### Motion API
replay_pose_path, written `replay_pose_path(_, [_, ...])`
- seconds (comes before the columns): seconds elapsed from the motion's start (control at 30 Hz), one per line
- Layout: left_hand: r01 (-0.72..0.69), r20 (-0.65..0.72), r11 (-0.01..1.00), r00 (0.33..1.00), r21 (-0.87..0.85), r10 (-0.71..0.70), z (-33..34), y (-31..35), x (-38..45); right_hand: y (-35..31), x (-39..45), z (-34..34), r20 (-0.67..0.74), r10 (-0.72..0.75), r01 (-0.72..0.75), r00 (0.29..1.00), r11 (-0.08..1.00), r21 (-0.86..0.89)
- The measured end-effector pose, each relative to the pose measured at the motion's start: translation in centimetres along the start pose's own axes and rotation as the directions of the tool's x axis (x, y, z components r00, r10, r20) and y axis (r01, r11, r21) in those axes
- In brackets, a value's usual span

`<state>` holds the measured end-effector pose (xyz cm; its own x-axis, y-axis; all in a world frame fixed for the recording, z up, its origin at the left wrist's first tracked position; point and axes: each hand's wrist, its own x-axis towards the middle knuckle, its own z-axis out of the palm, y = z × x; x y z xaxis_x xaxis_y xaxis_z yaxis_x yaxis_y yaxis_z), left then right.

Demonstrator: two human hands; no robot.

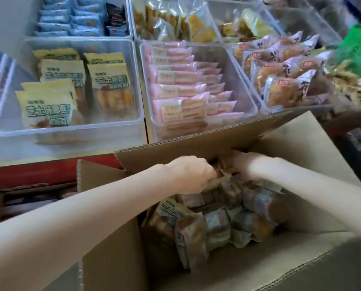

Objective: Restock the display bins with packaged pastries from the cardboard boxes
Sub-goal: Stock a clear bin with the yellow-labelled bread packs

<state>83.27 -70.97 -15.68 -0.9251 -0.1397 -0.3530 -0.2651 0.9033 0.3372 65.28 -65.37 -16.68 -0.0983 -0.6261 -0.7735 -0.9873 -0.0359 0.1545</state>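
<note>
We curl our left hand (193, 175) around a packaged pastry (221, 174) at the far end of the open cardboard box (116, 248); our right hand (243, 164) grips packs beside it. More pastries (217, 219) fill the box below the clear display bins (70, 131).

Two bare forearms, left hand (191, 174) and right hand (245, 164) ungloved, unadorned.

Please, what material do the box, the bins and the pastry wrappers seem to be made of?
Box: corrugated cardboard, matte brown; the fluted edge shows along the cut flaps. Bins: probably rigid clear plastic, slightly frosted, with the contents showing through the walls. Wrappers: likely thin plastic film, glossy and crinkled, partly see-through.
</note>
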Motion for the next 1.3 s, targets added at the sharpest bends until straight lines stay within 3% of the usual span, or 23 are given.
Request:
replay_pose_path(0.07, [0.049,0.040,0.999,0.998,-0.023,-0.048,0.4,0.2,1.2,0.9,1.8,1.9,-0.005,0.093,-0.093,0.996,0.994,-0.059])
replay_pose_path(0.17, [0.111,0.107,0.991,0.989,-0.069,-0.103,1.0,0.5,2.6,1.8,4.0,3.8,-0.119,0.114,-0.126,0.986,0.988,-0.091])
replay_pose_path(0.3, [0.185,0.171,0.976,0.972,-0.117,-0.164,1.4,0.9,3.9,2.6,5.2,4.4,-0.296,0.042,-0.096,0.954,0.981,-0.171])
replay_pose_path(0.43, [0.225,0.177,0.967,0.963,-0.121,-0.202,1.0,1.6,4.3,3.3,4.3,4.6,-0.364,-0.031,-0.035,0.931,0.984,-0.173])
replay_pose_path(0.53, [0.227,0.180,0.970,0.961,-0.085,-0.209,0.1,1.9,4.1,3.3,2.7,3.8,-0.389,-0.021,-0.026,0.921,0.993,-0.116])
replay_pose_path(0.7, [0.246,0.119,0.968,0.964,-0.050,-0.239,-2.0,2.3,3.0,3.7,1.2,0.9,-0.390,0.147,-0.132,0.909,0.989,0.066])
replay_pose_path(0.87, [0.278,0.099,0.958,0.958,-0.066,-0.271,-2.1,2.5,2.6,3.8,1.6,1.7,-0.307,0.212,-0.203,0.928,0.977,0.063])
replay_pose_path(1.17, [0.299,0.059,0.942,0.954,-0.154,-0.294,0.9,2.2,4.9,3.5,3.1,3.5,-0.356,0.181,-0.178,0.917,0.983,0.041])
replay_pose_path(1.3, [0.296,-0.041,0.949,0.952,-0.107,-0.302,-0.7,3.5,6.2,2.8,-0.4,0.5,-0.428,0.017,-0.049,0.904,0.997,-0.064])
